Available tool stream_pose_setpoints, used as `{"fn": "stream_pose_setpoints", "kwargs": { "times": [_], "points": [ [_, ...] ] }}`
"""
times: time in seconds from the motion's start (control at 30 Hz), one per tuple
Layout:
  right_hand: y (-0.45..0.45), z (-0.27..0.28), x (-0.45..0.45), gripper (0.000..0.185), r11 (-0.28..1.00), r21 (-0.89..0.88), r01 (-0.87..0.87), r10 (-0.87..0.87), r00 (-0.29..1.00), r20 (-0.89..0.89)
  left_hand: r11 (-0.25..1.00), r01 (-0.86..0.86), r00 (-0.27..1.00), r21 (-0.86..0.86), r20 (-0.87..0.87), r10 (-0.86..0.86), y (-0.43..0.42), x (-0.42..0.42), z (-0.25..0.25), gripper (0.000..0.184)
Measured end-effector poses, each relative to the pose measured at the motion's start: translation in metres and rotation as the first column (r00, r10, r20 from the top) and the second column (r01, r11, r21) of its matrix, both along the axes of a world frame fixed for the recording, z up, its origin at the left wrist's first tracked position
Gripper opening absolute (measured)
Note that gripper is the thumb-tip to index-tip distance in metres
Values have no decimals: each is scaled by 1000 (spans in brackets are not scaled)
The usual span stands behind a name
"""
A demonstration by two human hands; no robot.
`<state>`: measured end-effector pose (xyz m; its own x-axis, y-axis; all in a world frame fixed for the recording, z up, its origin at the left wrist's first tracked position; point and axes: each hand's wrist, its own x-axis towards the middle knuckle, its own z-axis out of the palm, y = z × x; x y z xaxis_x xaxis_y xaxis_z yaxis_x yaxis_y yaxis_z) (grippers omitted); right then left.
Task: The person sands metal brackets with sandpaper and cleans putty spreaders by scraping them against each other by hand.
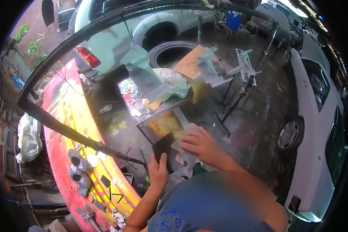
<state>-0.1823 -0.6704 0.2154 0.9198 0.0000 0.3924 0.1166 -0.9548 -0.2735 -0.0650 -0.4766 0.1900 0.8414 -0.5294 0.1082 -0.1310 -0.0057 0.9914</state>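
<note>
Currently, a dark flat piece (163, 146) sits before your torso, gripped in your left hand (158, 170); just beside it, your right hand (201, 144) grasps a pale thin sheet (177, 145). Beyond stands a cluttered table (158, 115); leftward lies a pink-and-yellow panel (114, 168).

I log the left hand (158, 172) on the flat piece (163, 146), the right hand (205, 146) at the sheet (178, 146) just right of it. Ahead: table (164, 111), scraps (130, 92) on its top at left; behind it, tyre (154, 58), then pickup (116, 48). Left of me: long panel (58, 94), bag (29, 144) beyond its outer edge. Right, well apart: car (307, 135), lengthwise.
</note>
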Motion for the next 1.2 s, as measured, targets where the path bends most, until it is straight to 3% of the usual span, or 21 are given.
{"fn": "stream_pose_setpoints", "kwargs": {
  "times": [0.1,0.2,0.3,0.37,0.4,0.43,0.47,0.53,0.57,0.7,0.8,0.83,0.93,1.03,1.07,1.1,1.13,1.2],
  "points": [
    [17,-13,9,39,991,39,-124,124,992,8,988,-148,988,45,44,146,-5,6,15,30],
    [39,-17,1,38,977,41,-209,210,977,-28,982,-189,981,12,40,189,-5,10,10,31],
    [41,-26,-9,41,960,126,-252,266,957,-113,944,-327,922,40,233,309,-4,14,-1,33],
    [34,-44,-12,44,943,253,-214,273,935,-227,959,-271,949,-87,145,281,-1,22,8,33],
    [32,-44,-13,47,928,325,-181,237,961,-142,956,-249,959,-155,101,266,2,26,13,34],
    [29,-41,-13,51,906,393,-158,198,978,-63,977,-213,976,-14,53,213,10,28,15,33],
    [27,-38,-13,55,875,464,-140,152,988,11,977,-186,981,-99,-63,181,9,29,8,33],
    [39,-3,-10,61,867,427,-256,208,965,157,951,-153,959,-270,-274,76,5,31,-7,33],
    [45,9,-5,64,861,400,-313,235,944,231,906,-222,885,-360,-464,32,1,23,-7,34],
    [53,-6,2,66,882,371,-291,238,954,181,852,-339,690,-399,-721,-63,4,11,-3,40],
    [32,-24,-6,63,909,405,-97,156,981,-115,811,-357,646,-464,-749,-144,17,16,-4,39],
    [26,-35,-7,58,967,234,-98,141,974,-175,794,-382,639,-473,-756,-143,22,17,19,38],
    [21,-67,-27,45,803,585,114,8,979,-202,741,-267,805,-616,-565,-180,38,34,41,35],
    [5,-57,-38,35,622,671,403,-283,915,-287,835,36,930,-549,-287,-229,37,48,33,36],
    [-4,-52,-40,33,601,689,405,-339,910,-239,868,147,952,-474,-170,-254,36,51,33,36],
    [-19,-45,-43,31,579,708,404,-396,899,-188,819,182,948,-545,-122,-293,28,49,40,36],
    [-35,-37,-45,31,557,731,394,-452,882,-131,842,259,963,-474,57,-264,24,52,49,30],
    [-60,8,-52,30,692,655,304,-520,839,160,825,471,852,-311,402,-335,16,61,48,22]
  ]
}}
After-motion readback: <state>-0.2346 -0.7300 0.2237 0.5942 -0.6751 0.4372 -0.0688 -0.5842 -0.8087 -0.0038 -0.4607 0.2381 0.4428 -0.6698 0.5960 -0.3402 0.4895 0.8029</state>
